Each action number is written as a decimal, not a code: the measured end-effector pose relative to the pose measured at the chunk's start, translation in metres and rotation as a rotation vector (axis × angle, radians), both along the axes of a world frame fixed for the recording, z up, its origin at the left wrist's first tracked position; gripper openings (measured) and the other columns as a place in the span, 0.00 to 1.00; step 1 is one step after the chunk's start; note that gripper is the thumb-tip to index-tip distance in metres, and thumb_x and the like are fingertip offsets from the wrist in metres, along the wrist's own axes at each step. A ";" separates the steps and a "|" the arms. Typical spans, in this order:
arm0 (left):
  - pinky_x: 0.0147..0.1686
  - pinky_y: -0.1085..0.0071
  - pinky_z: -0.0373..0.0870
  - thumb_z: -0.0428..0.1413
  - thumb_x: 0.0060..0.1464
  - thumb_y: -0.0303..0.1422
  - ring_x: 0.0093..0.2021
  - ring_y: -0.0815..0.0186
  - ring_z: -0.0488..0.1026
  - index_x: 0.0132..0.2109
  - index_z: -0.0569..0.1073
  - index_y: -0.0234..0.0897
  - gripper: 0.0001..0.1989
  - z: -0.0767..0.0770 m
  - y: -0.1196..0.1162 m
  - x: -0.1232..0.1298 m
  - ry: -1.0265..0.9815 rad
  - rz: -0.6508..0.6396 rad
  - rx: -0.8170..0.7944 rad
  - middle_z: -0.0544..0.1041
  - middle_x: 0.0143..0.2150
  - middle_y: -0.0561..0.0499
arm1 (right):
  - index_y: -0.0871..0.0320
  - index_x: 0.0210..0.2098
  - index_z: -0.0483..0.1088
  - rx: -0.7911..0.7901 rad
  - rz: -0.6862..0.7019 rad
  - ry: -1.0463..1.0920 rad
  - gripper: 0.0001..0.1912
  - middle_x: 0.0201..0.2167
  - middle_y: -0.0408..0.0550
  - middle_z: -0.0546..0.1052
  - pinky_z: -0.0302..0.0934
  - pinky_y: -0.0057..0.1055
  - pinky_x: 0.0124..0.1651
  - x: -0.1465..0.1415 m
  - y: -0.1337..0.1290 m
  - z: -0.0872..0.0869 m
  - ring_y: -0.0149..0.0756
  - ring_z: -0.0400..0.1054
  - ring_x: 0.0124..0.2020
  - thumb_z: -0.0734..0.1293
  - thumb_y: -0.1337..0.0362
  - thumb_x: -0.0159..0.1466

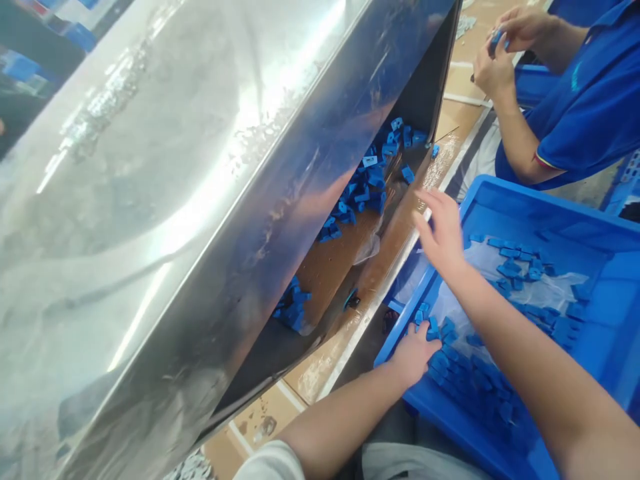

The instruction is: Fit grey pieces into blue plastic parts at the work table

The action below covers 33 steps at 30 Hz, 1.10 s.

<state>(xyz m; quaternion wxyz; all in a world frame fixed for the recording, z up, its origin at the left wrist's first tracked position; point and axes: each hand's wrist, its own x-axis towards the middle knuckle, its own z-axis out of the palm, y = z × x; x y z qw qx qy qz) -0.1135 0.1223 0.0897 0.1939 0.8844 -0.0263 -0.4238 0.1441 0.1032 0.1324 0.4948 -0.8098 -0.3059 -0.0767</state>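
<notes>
My left hand [414, 353] reaches over the near left rim of a large blue bin [550, 207], its fingers apart on small blue plastic parts [450, 363]. Above the bin's far left corner is my right hand [443, 227], empty, with thumb and fingers spread beside the bench edge. Rows of blue parts and some clear plastic film [560, 290] lie in the bin. More loose blue parts [367, 180] are heaped on the brown bench surface under a shiny metal cover.
The big metal cover [200, 167] slants across the left and centre. At the upper right, a person in a blue shirt [590, 100] holds a small blue part in both hands. A metal-edged bench strip [370, 310] runs beside the bin.
</notes>
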 end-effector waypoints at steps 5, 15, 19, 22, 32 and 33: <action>0.54 0.62 0.74 0.67 0.48 0.30 0.61 0.51 0.67 0.53 0.76 0.50 0.24 0.051 0.001 -0.003 -0.076 0.337 -0.118 0.55 0.69 0.48 | 0.52 0.62 0.69 -0.275 -0.163 0.190 0.22 0.53 0.60 0.75 0.62 0.61 0.62 -0.109 -0.188 -0.084 0.60 0.68 0.60 0.61 0.55 0.72; 0.62 0.60 0.65 0.62 0.56 0.25 0.56 0.59 0.69 0.51 0.72 0.35 0.16 0.160 0.133 0.152 -0.777 0.834 0.517 0.72 0.55 0.47 | 0.40 0.75 0.47 -0.717 -0.160 0.243 0.40 0.71 0.59 0.59 0.55 0.71 0.64 -0.191 -0.281 -0.117 0.72 0.56 0.69 0.62 0.49 0.65; 0.65 0.53 0.61 0.59 0.62 0.28 0.60 0.55 0.68 0.55 0.68 0.26 0.17 0.163 0.176 0.200 -0.758 0.865 0.638 0.75 0.55 0.44 | 0.40 0.74 0.49 -0.755 -0.156 0.222 0.39 0.64 0.65 0.66 0.64 0.69 0.54 -0.185 -0.286 -0.118 0.75 0.62 0.62 0.60 0.51 0.66; 0.65 0.47 0.59 0.60 0.62 0.30 0.67 0.46 0.61 0.60 0.66 0.26 0.23 0.166 0.174 0.205 -0.752 0.864 0.647 0.70 0.63 0.39 | 0.42 0.70 0.59 -0.806 -0.145 0.216 0.34 0.55 0.67 0.70 0.69 0.64 0.40 -0.180 -0.289 -0.118 0.75 0.64 0.56 0.62 0.55 0.65; 0.65 0.52 0.66 0.58 0.63 0.38 0.67 0.51 0.64 0.54 0.77 0.43 0.15 0.041 -0.008 0.084 -0.993 -0.061 -0.105 0.67 0.66 0.43 | 0.52 0.63 0.68 -0.972 -0.076 0.451 0.24 0.58 0.62 0.66 0.69 0.38 0.45 -0.152 -0.281 -0.103 0.53 0.65 0.56 0.67 0.63 0.67; 0.64 0.52 0.66 0.59 0.62 0.39 0.69 0.49 0.61 0.57 0.77 0.44 0.17 0.016 -0.030 0.080 -0.901 -0.129 -0.145 0.65 0.68 0.42 | 0.53 0.63 0.68 -0.968 -0.105 0.460 0.24 0.58 0.61 0.66 0.69 0.38 0.45 -0.152 -0.280 -0.102 0.53 0.65 0.55 0.67 0.63 0.68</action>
